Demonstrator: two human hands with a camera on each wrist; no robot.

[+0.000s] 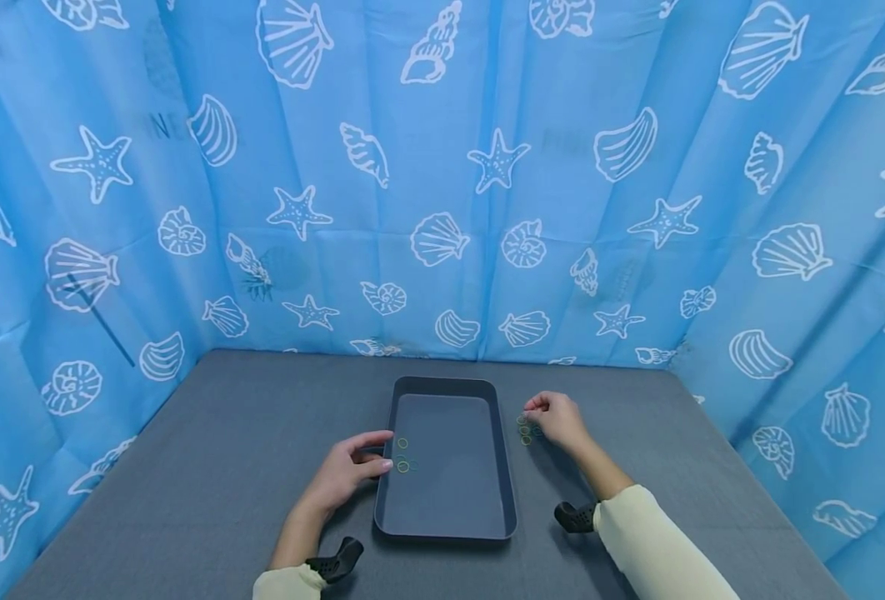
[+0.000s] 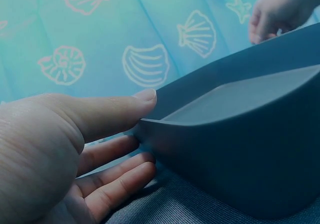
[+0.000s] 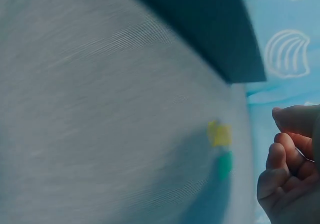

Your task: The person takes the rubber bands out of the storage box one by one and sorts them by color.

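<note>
My left hand (image 1: 347, 471) is at the left wall of a dark grey tray (image 1: 508, 492). In the left wrist view the thumb (image 2: 117, 115) lies at the rim, and the other fingers (image 2: 122, 181) extend along the outer wall. Beyond the tray's right side, my right hand (image 1: 558, 419) hovers over a small group of thin yellow and green rings (image 1: 526, 440). Its fingers are bent with the tips close together in the right wrist view; whether a ring is between them cannot be made out. Inside the tray, near its left wall, lie several similar rings (image 1: 402, 443).
The tray stands on a table with a grey cloth (image 1: 247, 433). Blue curtains (image 1: 427, 175) printed with white shells and starfish hang behind the table and at both sides. Black wrist-camera mounts (image 1: 337, 560) sit at both cuffs.
</note>
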